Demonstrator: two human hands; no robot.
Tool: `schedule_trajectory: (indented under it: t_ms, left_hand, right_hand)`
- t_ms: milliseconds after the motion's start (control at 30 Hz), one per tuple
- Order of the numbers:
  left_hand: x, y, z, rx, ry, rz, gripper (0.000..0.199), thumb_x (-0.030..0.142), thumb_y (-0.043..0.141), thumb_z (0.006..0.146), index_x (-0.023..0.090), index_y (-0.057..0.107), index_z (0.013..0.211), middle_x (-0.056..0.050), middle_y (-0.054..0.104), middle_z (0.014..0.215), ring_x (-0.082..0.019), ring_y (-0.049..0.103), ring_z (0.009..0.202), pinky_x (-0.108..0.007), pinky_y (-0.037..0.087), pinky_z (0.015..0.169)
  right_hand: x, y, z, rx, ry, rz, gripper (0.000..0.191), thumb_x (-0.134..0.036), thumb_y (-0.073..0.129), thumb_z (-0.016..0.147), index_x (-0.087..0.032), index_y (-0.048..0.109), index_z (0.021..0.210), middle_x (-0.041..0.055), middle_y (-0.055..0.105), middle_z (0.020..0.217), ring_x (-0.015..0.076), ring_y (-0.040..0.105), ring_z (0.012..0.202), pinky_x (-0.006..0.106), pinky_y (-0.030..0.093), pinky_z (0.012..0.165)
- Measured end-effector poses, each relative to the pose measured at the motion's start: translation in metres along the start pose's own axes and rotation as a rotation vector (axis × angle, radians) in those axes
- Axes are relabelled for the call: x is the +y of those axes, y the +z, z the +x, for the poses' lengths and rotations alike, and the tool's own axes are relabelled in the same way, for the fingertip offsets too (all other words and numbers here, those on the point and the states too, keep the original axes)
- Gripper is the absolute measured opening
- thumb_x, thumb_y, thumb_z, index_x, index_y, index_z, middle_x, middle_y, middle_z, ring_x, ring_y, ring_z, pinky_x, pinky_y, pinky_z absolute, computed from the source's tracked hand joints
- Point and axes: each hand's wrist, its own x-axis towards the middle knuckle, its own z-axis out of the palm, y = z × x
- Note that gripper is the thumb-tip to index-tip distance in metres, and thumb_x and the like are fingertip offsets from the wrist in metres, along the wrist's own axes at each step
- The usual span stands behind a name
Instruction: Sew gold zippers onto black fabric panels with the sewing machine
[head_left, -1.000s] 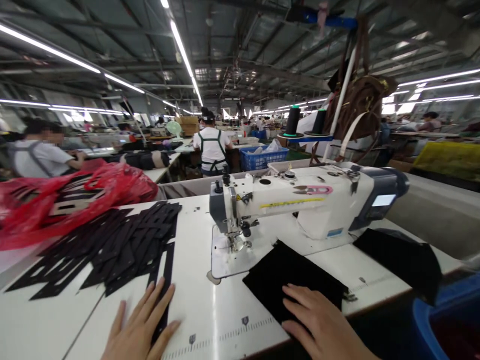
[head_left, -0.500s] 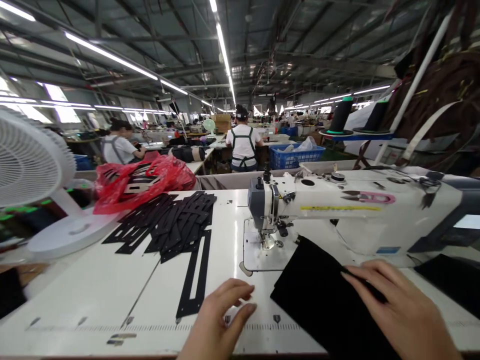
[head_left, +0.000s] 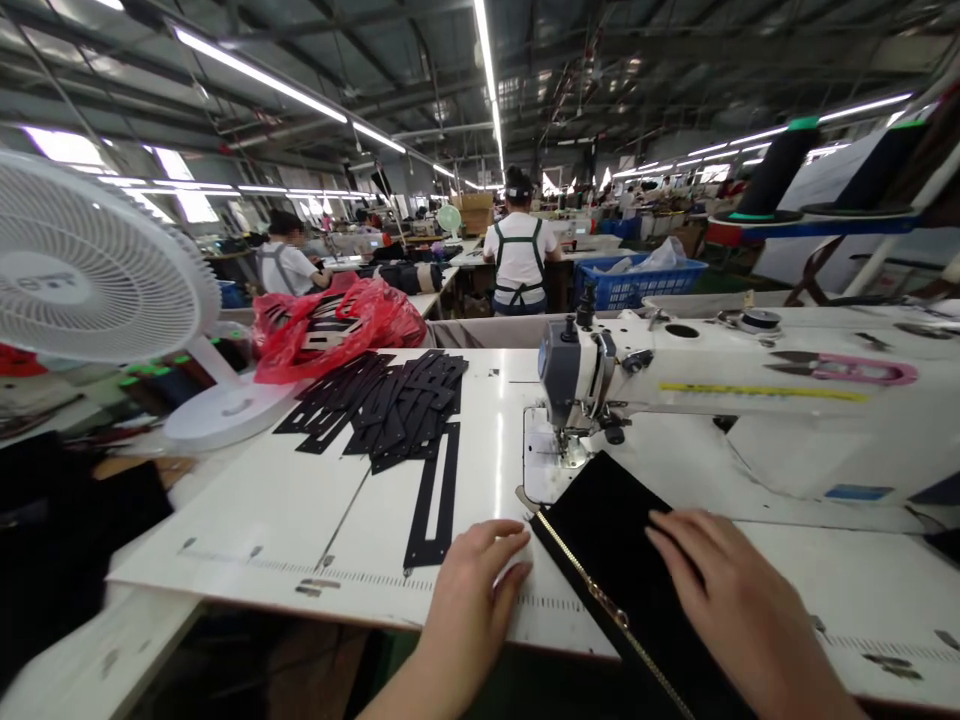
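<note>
A black fabric piece point(head_left: 611, 510) with a gold-toothed zipper point(head_left: 592, 585) along its near-left edge lies at a slant in front of the sewing machine point(head_left: 592, 380). My right hand point(head_left: 731, 590) grips the fabric from the right, fingers bent over it; the fingertips are partly lost against the black. Just left of the zipper's upper end is my left hand point(head_left: 480, 590), thumb and fingers curved and apart, with nothing visible between them. The fabric's far corner lies close to the needle area, and its lower part runs off the bottom of the view.
Left of the machine lies a pile of black slotted strips point(head_left: 405, 400), one strip point(head_left: 435, 500) pointing toward me. Behind it sits a red plastic bag point(head_left: 337, 330), beside a white fan point(head_left: 97, 270). Pink-handled snips point(head_left: 862, 370) rest on the machine. Thread cones point(head_left: 780, 175) stand right; people work beyond.
The fabric now shows its gold zipper on the near-left side, which was not visible before. My right hand still holds it. The whole view has shifted, with the table's front edge now showing.
</note>
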Motion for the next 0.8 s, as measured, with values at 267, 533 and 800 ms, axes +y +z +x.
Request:
schedule_trajectory:
  t_ms: [267,533,800]
  left_hand:
    - [0.013,0.023,0.015,-0.055,0.245,0.378,0.024,0.019,0.055,0.086,0.022,0.06,0.109,-0.008,0.06,0.116,-0.026,0.053,0.108,-0.051,0.032,0.101]
    - [0.022,0.008,0.059,-0.456,0.879,0.456,0.015,0.012,0.048,0.089,0.018,0.061,0.094,-0.003,0.062,0.101,-0.019,0.053,0.098,-0.039,0.033,0.098]
    - [0.037,-0.008,0.063,-0.417,0.696,0.263,0.016,0.012,0.042,0.091,0.014,0.055,0.099,-0.006,0.062,0.09,-0.018,0.057,0.084,-0.029,0.043,0.079]
  right_hand:
    - [0.038,0.029,-0.008,-0.235,0.308,0.095,0.051,-0.062,0.036,0.083,-0.018,0.06,0.085,0.0054,0.058,0.071,0.0217,0.057,0.065,0.035,0.045,0.057]
    - [0.035,0.03,0.009,-0.247,0.209,0.277,0.032,-0.044,0.038,0.088,-0.023,0.059,0.077,0.0044,0.059,0.081,0.0197,0.058,0.077,0.032,0.047,0.068]
    - [0.029,-0.035,-0.016,-0.31,0.284,0.493,0.038,-0.053,0.044,0.085,-0.028,0.058,0.111,0.0037,0.064,0.108,0.0245,0.062,0.095,0.034,0.053,0.08]
